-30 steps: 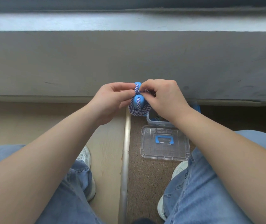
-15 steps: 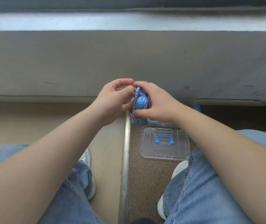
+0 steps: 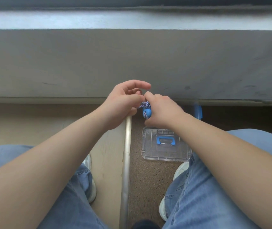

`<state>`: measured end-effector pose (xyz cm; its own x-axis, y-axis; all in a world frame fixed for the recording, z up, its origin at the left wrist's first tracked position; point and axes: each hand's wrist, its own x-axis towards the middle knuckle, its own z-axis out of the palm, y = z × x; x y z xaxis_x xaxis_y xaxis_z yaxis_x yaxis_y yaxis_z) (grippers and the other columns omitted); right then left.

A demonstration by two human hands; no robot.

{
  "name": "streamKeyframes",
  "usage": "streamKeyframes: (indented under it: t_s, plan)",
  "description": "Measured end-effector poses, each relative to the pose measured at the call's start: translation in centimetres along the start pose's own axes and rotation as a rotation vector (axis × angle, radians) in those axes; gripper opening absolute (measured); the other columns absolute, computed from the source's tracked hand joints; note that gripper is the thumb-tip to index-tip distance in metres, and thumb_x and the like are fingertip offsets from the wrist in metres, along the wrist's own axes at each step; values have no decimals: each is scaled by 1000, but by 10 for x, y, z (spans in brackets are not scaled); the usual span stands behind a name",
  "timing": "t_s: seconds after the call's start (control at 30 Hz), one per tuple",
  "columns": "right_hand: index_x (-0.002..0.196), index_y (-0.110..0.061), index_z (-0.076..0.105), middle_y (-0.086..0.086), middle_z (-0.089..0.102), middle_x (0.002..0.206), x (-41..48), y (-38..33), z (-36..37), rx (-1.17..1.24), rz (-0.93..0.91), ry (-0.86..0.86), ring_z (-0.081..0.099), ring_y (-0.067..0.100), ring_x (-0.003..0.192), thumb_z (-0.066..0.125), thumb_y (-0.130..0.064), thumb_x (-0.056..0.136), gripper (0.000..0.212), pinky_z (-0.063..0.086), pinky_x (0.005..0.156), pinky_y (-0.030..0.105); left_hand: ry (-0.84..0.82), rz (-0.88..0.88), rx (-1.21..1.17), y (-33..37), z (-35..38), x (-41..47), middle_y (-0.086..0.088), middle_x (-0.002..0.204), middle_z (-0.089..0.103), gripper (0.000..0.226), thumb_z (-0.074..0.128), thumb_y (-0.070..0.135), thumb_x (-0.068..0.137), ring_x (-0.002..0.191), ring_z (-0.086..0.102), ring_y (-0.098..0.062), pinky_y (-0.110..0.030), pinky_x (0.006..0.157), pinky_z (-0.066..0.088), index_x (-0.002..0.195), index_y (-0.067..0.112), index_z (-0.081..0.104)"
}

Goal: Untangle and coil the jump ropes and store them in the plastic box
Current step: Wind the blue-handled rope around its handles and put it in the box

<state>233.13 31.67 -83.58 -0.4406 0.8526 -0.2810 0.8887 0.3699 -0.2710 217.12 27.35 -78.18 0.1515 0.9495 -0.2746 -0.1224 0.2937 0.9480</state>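
A grey wall fills the upper half and meets the floor — pale wood on the left, speckled brown on the right, split by a metal strip. Knees in blue jeans frame the bottom, with white shoes beneath. A clear lid with a blue handle lies flat on the speckled floor, just ahead of the right shoe. Above its far edge the right hand curls its fingers round a bundled jump rope — blue handle, purple-white cord — held in the air. The left hand pinches a strand at the bundle's top, forefinger arched clear.
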Motion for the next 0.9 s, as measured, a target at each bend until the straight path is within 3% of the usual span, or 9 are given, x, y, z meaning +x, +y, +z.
streamKeyframes:
  t_s: [0.27,0.37,0.43,0.5,0.53,0.6,0.7,0.8,0.9]
  plan:
    - [100,-29,33,-1,44,98,1,8,8,-72,92,-21,48,31,101,70,-41,72,48,51,80,47,16,23,101,3,5,-7,6,68,38,33,51,-6,75,53,31,-9,-19,43,23,92,17,68]
    - [99,-27,34,0,47,97,0,7,9,-20,78,-70,51,32,98,69,-39,70,47,49,74,42,93,17,282,-2,4,-6,6,72,45,33,52,-8,86,60,39,-12,-23,48,32,91,20,69]
    - [103,-26,39,2,50,100,-1,7,9,89,81,-57,54,29,93,70,-36,69,48,39,60,33,161,40,506,-6,-5,-4,10,81,59,29,57,3,87,62,52,-8,-21,55,43,96,27,71]
    - [111,-25,44,3,50,105,-3,4,6,233,102,-29,55,24,92,72,-34,69,51,34,56,30,205,27,672,-9,-16,-1,12,90,68,29,60,13,86,58,54,-1,-16,54,42,105,33,70]
    - [116,-25,46,3,50,108,-3,3,4,305,117,-16,55,22,93,73,-34,70,53,36,59,29,217,2,694,-11,-22,1,11,97,70,30,61,17,85,61,56,0,-17,56,43,108,34,69]
    - [123,-28,46,0,53,112,-3,0,0,438,127,12,56,19,97,75,-33,73,58,38,69,28,208,-53,655,-17,-30,5,12,112,67,33,64,26,81,85,63,-3,-24,75,53,112,37,66]
    - [120,-34,49,-8,64,99,-2,-5,-8,672,125,74,60,13,90,75,-32,75,53,48,77,32,157,-130,628,-27,-31,7,12,116,62,49,64,36,71,107,63,-10,-42,96,54,120,38,62]
    - [115,-34,54,-8,65,91,-1,-7,-10,931,90,85,62,11,81,77,-22,74,48,56,88,44,61,-189,649,-37,-30,7,7,121,62,59,70,37,72,102,62,-8,-32,88,55,129,33,56]
    - [118,-27,55,2,65,97,-2,-8,-12,1164,97,47,68,21,87,75,-10,79,48,58,89,52,-44,-184,610,-41,-26,6,9,120,63,59,77,28,79,100,65,-3,-22,81,51,133,33,53]
